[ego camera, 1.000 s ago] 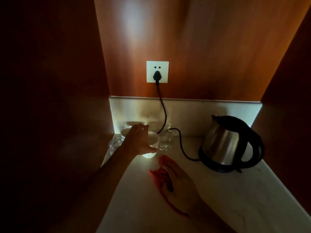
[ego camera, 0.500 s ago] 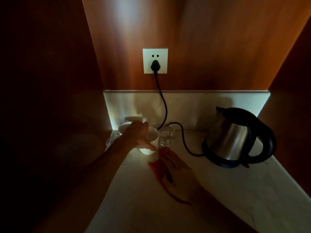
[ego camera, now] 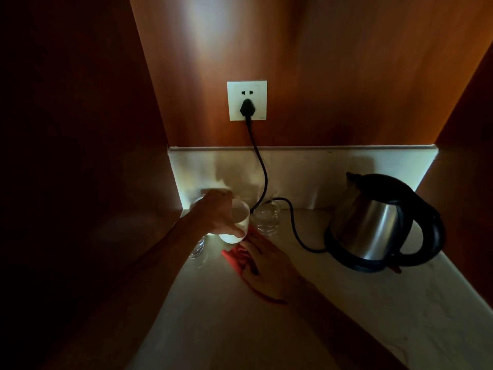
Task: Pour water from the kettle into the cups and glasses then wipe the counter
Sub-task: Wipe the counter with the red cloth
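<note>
My left hand [ego camera: 217,213] grips a white cup [ego camera: 237,222] from above and holds it slightly off the pale counter [ego camera: 346,316] near the back left corner. Flat on a red cloth [ego camera: 234,256] lies my right hand [ego camera: 266,265], fingertips just under the cup. A clear glass [ego camera: 266,217] stands right of the cup, another glass [ego camera: 198,249] sits left of my left forearm, dim and partly hidden. A second white cup behind my left hand is mostly hidden. The steel kettle [ego camera: 373,222] with black handle stands on its base at the right.
A black cord [ego camera: 262,177] runs from the wall socket [ego camera: 246,100] down across the counter to the kettle base. Dark wooden walls close in on the left and right. A pale backsplash [ego camera: 306,172] lines the back.
My right hand has slid the red cloth forward toward the cup. The left hand has kept its hold on the white cup, lifted a little. The camera has shifted slightly.
</note>
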Tool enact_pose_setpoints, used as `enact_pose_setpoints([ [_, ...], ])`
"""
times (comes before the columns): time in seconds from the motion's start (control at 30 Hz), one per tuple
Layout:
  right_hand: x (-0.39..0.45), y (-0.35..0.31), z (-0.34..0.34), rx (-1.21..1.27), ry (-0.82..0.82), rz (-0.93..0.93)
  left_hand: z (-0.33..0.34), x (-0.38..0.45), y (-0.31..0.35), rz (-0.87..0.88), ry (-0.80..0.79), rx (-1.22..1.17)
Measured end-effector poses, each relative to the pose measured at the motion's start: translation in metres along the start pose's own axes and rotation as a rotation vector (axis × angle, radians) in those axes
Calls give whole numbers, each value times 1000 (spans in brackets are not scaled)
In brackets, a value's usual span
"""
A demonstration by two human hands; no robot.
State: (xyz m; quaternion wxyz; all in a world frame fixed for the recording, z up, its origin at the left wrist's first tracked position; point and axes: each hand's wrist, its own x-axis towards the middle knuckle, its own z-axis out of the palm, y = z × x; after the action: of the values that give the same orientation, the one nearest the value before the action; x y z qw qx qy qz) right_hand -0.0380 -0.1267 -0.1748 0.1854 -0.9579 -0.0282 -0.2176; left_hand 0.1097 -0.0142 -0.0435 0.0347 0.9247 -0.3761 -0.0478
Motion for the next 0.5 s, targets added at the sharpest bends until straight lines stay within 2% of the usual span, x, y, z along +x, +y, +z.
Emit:
enact_pose_setpoints([
  [0.13,-19,5,0,-36,-18,37,2,0,2,-18,-5,27],
  [0.3,-54,7,-17,-34,113,28,6,-8,9,-3,8,34],
  [0.5,-86,20,-37,-33,105,121,5,-11,10,-16,18,19],
])
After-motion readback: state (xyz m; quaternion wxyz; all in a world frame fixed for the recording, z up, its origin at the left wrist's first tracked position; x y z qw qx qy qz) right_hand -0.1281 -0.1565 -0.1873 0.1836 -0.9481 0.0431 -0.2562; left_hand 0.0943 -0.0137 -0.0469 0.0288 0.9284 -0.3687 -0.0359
